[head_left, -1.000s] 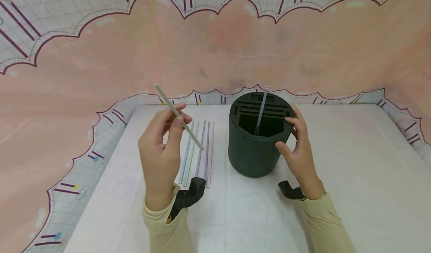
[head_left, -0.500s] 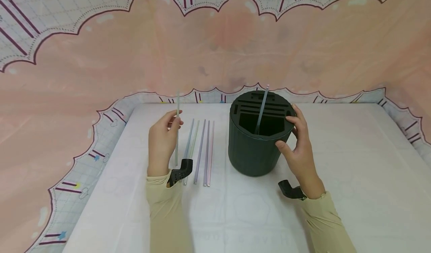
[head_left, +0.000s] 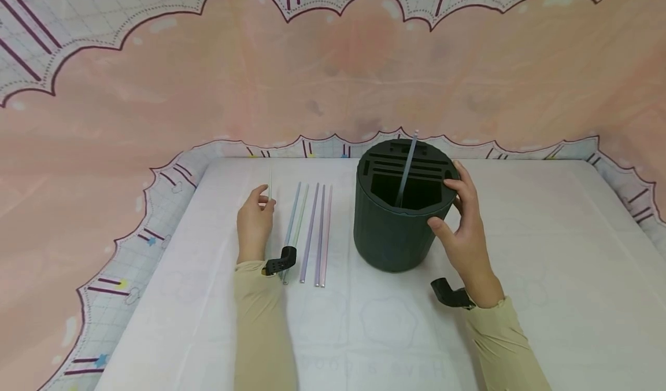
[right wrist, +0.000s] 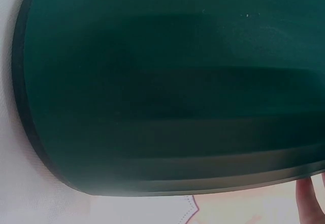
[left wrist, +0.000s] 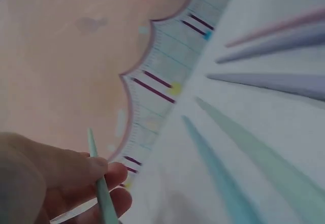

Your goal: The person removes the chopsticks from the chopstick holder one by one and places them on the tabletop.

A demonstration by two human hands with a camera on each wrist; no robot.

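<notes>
Pink scalloped cloth backs a white desk (head_left: 520, 252) whose rear edge meets a grid-patterned border. Toward the rear middle of the desk stands a dark green holder (head_left: 393, 229), upright, with slots in its top and one grey straw (head_left: 406, 168) leaning out of its large opening. The right hand (head_left: 463, 229) grips the holder's right side, fingers curled over the rim and thumb on the wall. Left of the holder, four pastel straws (head_left: 310, 235) lie side by side, pointing from front to back. Just beside them, the left hand (head_left: 255, 226) pinches a pale green straw (head_left: 269, 183) between thumb and fingertips, low over the desk.
</notes>
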